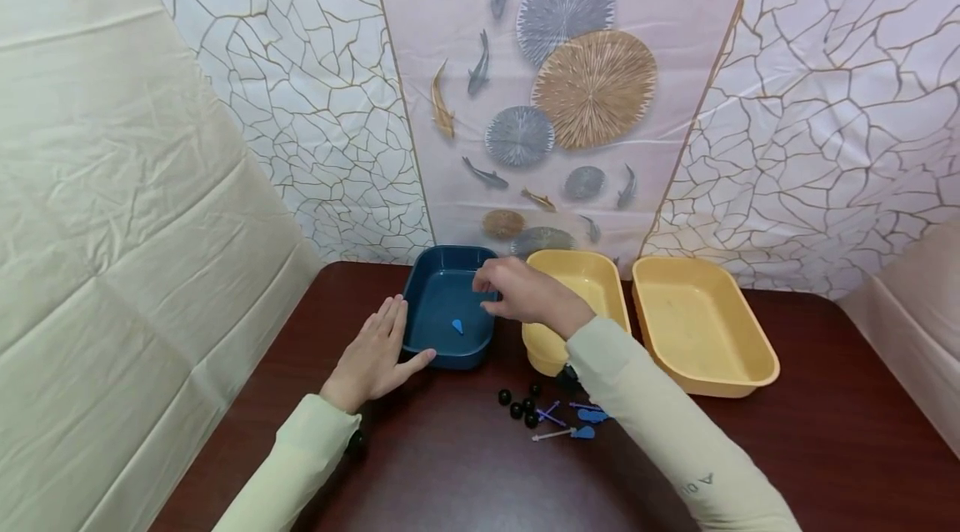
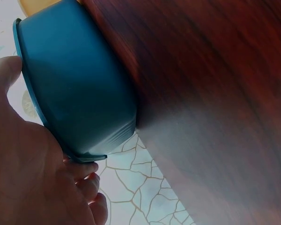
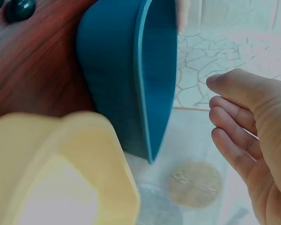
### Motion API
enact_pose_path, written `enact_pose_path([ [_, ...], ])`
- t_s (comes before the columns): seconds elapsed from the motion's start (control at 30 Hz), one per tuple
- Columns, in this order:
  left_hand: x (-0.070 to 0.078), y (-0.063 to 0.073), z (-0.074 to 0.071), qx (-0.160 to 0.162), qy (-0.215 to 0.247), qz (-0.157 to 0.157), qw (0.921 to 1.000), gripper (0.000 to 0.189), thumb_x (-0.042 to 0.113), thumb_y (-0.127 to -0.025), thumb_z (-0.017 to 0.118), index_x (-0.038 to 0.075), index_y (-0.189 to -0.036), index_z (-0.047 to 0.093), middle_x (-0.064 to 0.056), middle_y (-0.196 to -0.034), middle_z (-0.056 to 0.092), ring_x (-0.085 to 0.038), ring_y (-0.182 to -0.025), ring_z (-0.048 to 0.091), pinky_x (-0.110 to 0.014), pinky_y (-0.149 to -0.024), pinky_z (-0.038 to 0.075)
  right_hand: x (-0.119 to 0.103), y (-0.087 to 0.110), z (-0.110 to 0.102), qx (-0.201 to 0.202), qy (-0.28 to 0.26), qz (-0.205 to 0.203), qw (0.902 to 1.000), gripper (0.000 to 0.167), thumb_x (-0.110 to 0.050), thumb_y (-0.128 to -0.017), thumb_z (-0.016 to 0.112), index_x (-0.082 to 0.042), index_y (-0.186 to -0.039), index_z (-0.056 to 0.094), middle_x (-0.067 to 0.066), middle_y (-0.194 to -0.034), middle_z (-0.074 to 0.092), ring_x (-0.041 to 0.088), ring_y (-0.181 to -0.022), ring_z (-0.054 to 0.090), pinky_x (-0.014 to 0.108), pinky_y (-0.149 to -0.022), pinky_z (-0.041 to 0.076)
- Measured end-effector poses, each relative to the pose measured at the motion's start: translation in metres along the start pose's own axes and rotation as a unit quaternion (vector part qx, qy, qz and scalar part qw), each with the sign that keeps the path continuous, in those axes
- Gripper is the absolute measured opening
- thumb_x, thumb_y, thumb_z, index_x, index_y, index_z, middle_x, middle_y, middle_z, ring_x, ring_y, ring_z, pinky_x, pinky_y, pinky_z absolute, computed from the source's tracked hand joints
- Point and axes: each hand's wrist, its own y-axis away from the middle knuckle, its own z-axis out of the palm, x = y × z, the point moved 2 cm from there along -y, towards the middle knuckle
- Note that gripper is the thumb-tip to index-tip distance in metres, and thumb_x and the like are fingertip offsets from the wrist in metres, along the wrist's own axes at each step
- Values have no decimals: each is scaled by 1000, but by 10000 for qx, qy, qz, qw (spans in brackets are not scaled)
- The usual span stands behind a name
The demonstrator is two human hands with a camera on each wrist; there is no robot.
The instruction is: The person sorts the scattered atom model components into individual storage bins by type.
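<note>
The left hand (image 1: 372,357) rests straight-fingered against the dark blue tray (image 1: 442,298), whose inside the left wrist view hides. Inside lies a small blue drop-shaped piece (image 1: 457,326). The right hand (image 1: 521,290) hovers by the tray's right rim, fingers loosely bent, a narrow gap at the thumb. Its sleeve (image 1: 667,424) covers part of the middle yellow tray (image 1: 577,265) (a dark shape (image 1: 567,378) beside the cuff is unclear).
</note>
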Motion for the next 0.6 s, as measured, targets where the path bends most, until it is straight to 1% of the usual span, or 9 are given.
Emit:
enact_pose_path([
  [0.2,0,1,-1,35,-36,22,10000,99,63,-102,52,-7,-165,20,-25,-174,21,-45,-163,19,-60,-131,25,-8,25,-20,57,201,-214,9996,20,-12,-96,78,-5,-115,77,9,-112,74,21,-100,70,34,-89,62],
  [0.37,-1,0,-1,12,-34,20,10000,99,63,-102,51,-6,-165,19,-25,-175,20,-45,-163,19,-60,-131,25,-12,49,-34,96,369,-323,9988,20,-12,-95,79,-6,-114,77,7,-109,74,23,-101,70,37,-89,62],
  [0.6,-1,0,0,50,-2,53,10000,100,64,-102,51,-6,-166,18,-25,-175,19,-44,-164,18,-60,-131,24,-5,85,-44,96,619,-385,9973,22,-10,-91,81,-5,-113,77,9,-110,75,22,-100,71,39,-87,63],
])
